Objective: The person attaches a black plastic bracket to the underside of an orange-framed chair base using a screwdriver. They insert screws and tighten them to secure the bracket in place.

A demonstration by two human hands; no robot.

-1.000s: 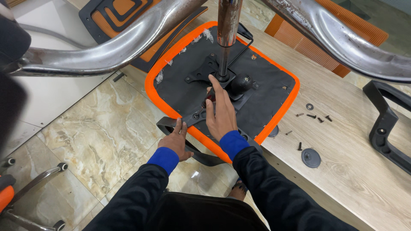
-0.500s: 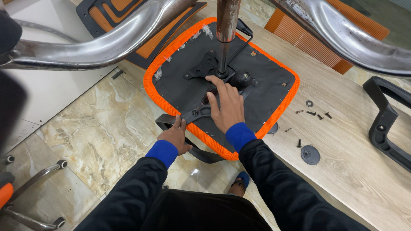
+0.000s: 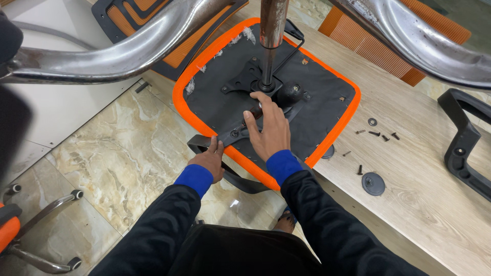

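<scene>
Marbled beige floor tiles (image 3: 102, 153) meet a pale wooden table (image 3: 424, 189), where an upturned chair seat (image 3: 322, 102) lies, black fabric edged in orange mesh. On it, the right hand (image 3: 271, 130) presses flat, fingers spread, beside the steel post (image 3: 271, 41). At the seat's near edge, the left hand (image 3: 209, 161) clasps a black plastic armrest bracket (image 3: 232, 135). Small dark screws (image 3: 381, 134) lie loose nearby.

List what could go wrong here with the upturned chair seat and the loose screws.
The seat overhangs the wooden table's edge, so pressure from the right hand might tip it. The left hand grips the armrest bracket at the seat rim, where fingers could get pinched. Loose screws could roll off.
</scene>
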